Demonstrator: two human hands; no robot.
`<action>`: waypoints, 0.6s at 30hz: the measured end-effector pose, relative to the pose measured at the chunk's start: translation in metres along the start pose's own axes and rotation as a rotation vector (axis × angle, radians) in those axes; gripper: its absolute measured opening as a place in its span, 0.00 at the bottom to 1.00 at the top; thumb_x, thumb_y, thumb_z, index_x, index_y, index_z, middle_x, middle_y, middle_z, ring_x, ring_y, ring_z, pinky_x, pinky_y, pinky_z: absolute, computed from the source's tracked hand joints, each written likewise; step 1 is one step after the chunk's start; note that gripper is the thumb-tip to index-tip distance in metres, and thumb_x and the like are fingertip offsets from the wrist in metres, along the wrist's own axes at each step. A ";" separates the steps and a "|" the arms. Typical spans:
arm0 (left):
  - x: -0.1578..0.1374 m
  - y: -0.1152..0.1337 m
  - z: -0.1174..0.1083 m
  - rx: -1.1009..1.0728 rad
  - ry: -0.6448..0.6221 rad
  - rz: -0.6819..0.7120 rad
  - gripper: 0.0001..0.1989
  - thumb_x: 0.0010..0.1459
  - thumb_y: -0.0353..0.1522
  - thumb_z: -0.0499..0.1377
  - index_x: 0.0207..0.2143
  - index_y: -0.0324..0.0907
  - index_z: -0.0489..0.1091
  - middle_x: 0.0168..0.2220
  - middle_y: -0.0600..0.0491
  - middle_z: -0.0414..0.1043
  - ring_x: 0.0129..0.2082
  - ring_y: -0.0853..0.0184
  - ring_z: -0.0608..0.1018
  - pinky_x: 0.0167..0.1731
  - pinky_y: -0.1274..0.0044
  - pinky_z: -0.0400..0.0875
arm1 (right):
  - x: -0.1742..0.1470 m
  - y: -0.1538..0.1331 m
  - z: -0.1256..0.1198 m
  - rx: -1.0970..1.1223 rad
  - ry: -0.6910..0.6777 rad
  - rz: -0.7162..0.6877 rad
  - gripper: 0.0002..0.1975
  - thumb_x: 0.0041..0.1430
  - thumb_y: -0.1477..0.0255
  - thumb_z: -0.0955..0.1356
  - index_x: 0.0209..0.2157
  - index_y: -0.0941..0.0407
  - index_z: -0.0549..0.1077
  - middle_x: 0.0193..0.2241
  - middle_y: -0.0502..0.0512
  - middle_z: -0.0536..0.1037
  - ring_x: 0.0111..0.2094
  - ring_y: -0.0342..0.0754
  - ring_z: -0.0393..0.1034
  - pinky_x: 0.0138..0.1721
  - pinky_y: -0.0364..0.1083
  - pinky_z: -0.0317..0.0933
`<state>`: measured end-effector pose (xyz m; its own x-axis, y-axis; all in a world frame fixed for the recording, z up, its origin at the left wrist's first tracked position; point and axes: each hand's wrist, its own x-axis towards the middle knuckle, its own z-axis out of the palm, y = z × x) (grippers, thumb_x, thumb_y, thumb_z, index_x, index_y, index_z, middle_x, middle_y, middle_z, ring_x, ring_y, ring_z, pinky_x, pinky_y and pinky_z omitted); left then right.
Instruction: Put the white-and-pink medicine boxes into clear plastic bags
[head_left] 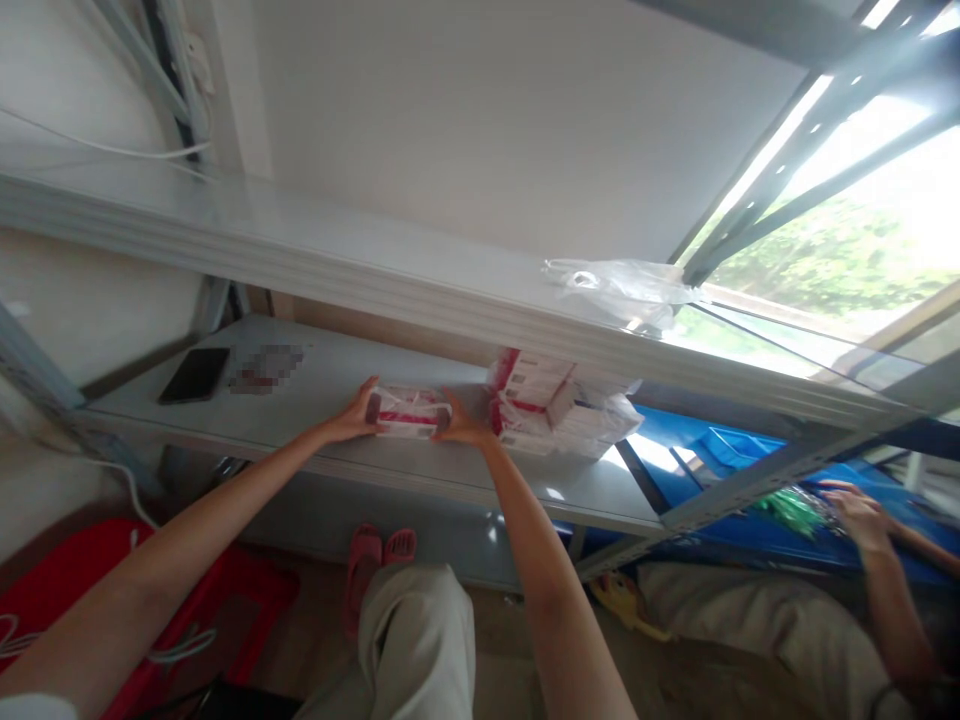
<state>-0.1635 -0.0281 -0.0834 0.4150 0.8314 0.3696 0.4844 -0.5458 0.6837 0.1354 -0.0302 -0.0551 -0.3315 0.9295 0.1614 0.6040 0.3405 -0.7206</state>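
Note:
Between my two hands is a white and red box [411,412] in clear plastic wrap, at the front of the lower grey shelf [330,365]. My left hand [358,414] grips its left end, and my right hand [459,420] grips its right end. Just right of my right hand sits a group of similar white and red boxes [534,385], some of them in clear plastic. What is printed on the boxes is too blurred to read.
A dark phone [194,375] lies at the shelf's left end. Above, a clear plastic bag [626,285] rests on the upper shelf [420,270]. A red stool [247,590] stands lower left. At right, another person's hands [855,510] work over a blue surface [675,440] with green pieces.

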 end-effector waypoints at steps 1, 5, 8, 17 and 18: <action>0.001 0.000 0.004 -0.058 -0.028 -0.031 0.60 0.44 0.51 0.67 0.67 0.39 0.34 0.66 0.34 0.38 0.66 0.46 0.48 0.63 0.56 0.47 | 0.002 -0.003 0.002 0.042 -0.051 -0.001 0.62 0.24 0.71 0.81 0.64 0.53 0.55 0.64 0.62 0.57 0.62 0.57 0.56 0.61 0.53 0.54; 0.008 0.006 0.010 -0.240 -0.059 -0.088 0.59 0.42 0.48 0.68 0.66 0.38 0.38 0.63 0.36 0.50 0.61 0.48 0.60 0.60 0.57 0.55 | 0.017 -0.018 0.003 0.057 -0.216 -0.034 0.54 0.32 0.73 0.79 0.63 0.54 0.57 0.60 0.58 0.63 0.58 0.51 0.62 0.59 0.49 0.57; 0.010 0.009 0.008 -0.289 -0.021 -0.121 0.55 0.39 0.47 0.69 0.64 0.38 0.46 0.60 0.38 0.55 0.59 0.48 0.64 0.58 0.58 0.59 | 0.025 -0.025 -0.002 0.015 -0.257 -0.035 0.51 0.30 0.76 0.79 0.59 0.55 0.63 0.59 0.56 0.65 0.58 0.49 0.62 0.59 0.46 0.56; 0.026 0.050 0.016 -0.157 0.070 0.050 0.45 0.38 0.46 0.70 0.56 0.39 0.58 0.55 0.42 0.58 0.56 0.51 0.66 0.57 0.59 0.61 | -0.002 -0.035 -0.058 -0.205 -0.289 -0.161 0.51 0.35 0.69 0.79 0.62 0.58 0.59 0.63 0.58 0.60 0.63 0.55 0.53 0.64 0.50 0.48; 0.034 0.061 0.021 -0.170 0.067 0.092 0.46 0.38 0.46 0.70 0.57 0.39 0.58 0.56 0.42 0.57 0.57 0.51 0.65 0.58 0.60 0.61 | -0.010 -0.036 -0.074 -0.223 -0.273 -0.159 0.52 0.36 0.68 0.79 0.63 0.55 0.58 0.63 0.57 0.59 0.63 0.55 0.53 0.63 0.51 0.49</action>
<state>-0.1035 -0.0353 -0.0425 0.3969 0.7869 0.4726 0.3071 -0.5990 0.7395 0.1704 -0.0411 0.0190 -0.5963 0.8010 0.0525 0.6624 0.5280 -0.5315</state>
